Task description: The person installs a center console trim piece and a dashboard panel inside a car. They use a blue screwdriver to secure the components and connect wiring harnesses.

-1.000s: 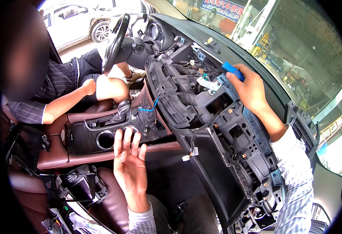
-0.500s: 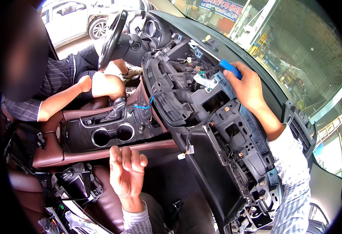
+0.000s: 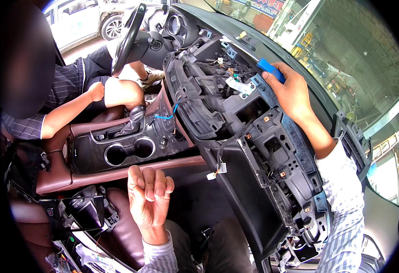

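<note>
My right hand (image 3: 291,93) is closed around a blue plastic pry tool (image 3: 271,70) at the top edge of the stripped dashboard (image 3: 272,123), near the windshield base. Part of the tool is hidden by my fingers. Close to it, a white bracket (image 3: 240,86) and several loose connectors sit in the dashboard's open cavity. Nearer me, my left hand (image 3: 150,200) is raised palm up beside the centre console (image 3: 97,152). Its fingers are curled together, with nothing visible in them.
Another person's arm (image 3: 74,111) rests by a knee behind the steering wheel (image 3: 129,41). A white connector (image 3: 212,176) dangles on wires beside the glove box area (image 3: 249,200). Removed parts (image 3: 92,209) lie on the brown seat (image 3: 124,209). A blue wire (image 3: 167,117) crosses the console.
My right hand and the blue pry tool stay near the same dashboard edge. My left hand's fingers have curled a little more. The view has shifted slightly.
</note>
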The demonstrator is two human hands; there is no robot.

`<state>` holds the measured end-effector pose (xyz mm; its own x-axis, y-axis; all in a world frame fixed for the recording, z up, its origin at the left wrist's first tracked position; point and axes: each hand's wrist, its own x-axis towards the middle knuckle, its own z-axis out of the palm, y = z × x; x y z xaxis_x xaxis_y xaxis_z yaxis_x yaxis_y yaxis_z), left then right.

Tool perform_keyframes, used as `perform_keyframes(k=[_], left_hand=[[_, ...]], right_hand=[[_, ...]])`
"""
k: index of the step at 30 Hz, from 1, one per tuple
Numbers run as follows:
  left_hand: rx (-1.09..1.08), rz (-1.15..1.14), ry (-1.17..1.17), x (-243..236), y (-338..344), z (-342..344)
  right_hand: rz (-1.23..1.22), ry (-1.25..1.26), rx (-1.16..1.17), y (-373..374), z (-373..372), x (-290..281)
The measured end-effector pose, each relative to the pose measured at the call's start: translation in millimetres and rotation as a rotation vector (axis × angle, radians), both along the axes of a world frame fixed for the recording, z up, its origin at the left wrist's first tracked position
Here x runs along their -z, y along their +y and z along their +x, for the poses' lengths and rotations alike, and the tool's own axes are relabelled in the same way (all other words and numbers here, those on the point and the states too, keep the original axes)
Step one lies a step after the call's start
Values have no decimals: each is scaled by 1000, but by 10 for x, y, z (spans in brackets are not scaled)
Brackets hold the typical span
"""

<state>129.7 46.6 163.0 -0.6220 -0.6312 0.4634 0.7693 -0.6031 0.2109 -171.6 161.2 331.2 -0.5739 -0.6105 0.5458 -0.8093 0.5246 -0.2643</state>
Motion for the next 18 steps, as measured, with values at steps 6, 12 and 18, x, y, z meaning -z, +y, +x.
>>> perform_keyframes(k=[6, 12, 18], left_hand=[[2, -7, -9, -9, 8, -3], [2, 64, 43, 63, 10, -74], [-13, 60, -43, -189, 34, 25]], right_hand=[[-17, 18, -9, -3, 10, 15], [-10, 0, 16, 0, 33, 1], [-42, 9, -4, -2, 36, 23]])
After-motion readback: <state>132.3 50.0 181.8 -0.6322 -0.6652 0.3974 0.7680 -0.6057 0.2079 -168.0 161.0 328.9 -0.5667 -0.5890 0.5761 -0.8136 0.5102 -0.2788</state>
